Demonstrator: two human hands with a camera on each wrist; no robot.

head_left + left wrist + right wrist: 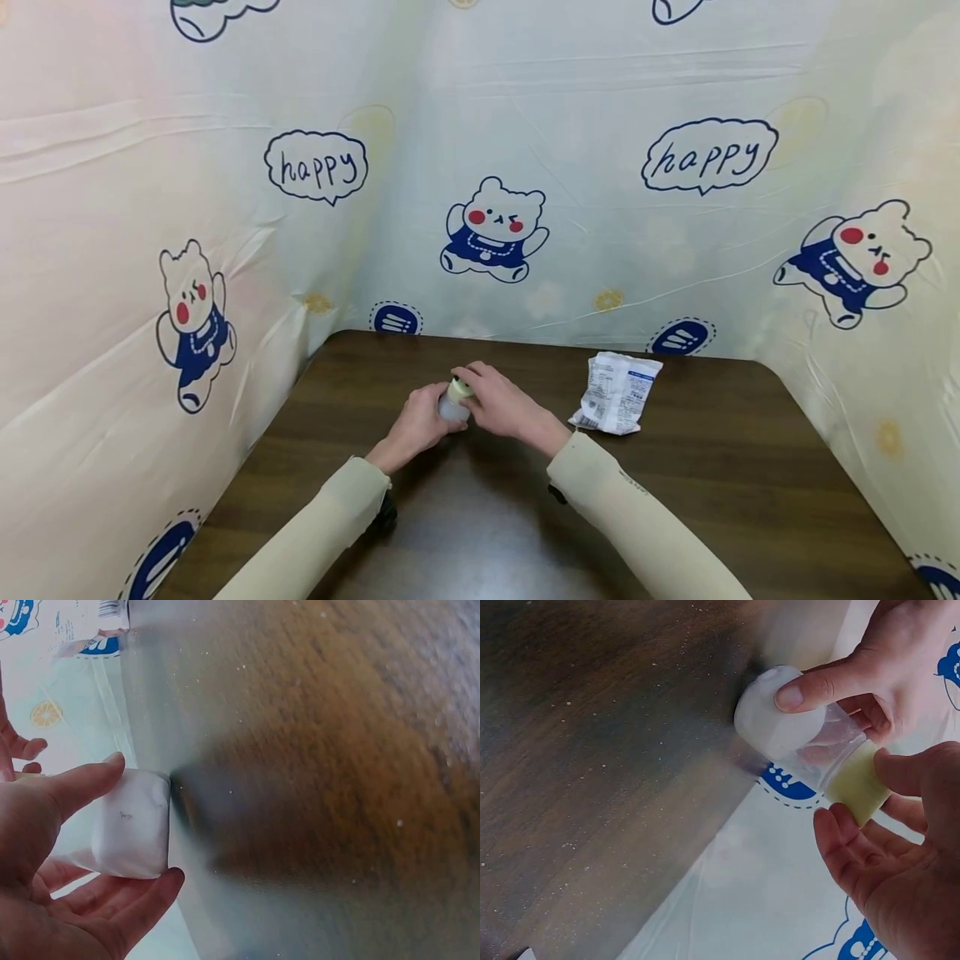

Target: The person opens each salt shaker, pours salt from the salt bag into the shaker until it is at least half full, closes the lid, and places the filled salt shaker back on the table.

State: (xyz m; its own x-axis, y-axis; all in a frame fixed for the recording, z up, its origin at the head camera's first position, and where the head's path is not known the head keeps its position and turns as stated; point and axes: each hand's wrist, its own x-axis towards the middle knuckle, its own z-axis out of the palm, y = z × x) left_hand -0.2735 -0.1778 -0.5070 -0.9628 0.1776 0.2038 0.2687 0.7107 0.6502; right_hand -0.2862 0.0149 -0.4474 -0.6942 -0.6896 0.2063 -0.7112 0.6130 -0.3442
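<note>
A small clear jar (776,724), white in its lower part, stands on the table with a pale yellow-green lid (855,784). My left hand (422,421) grips the jar's body, thumb on one side and fingers on the other, as the left wrist view shows too. From the right, my right hand (498,402) pinches the lid between thumb and fingers. The lid sits on the jar's top; whether it is loose or tight I cannot tell. Part of the jar is hidden behind the fingers in the head view.
A crumpled white packet (618,392) with blue print lies on the dark wooden table (712,467), right of my hands. Printed cloth (495,100) hangs around the table's back and sides. White specks show in both wrist views.
</note>
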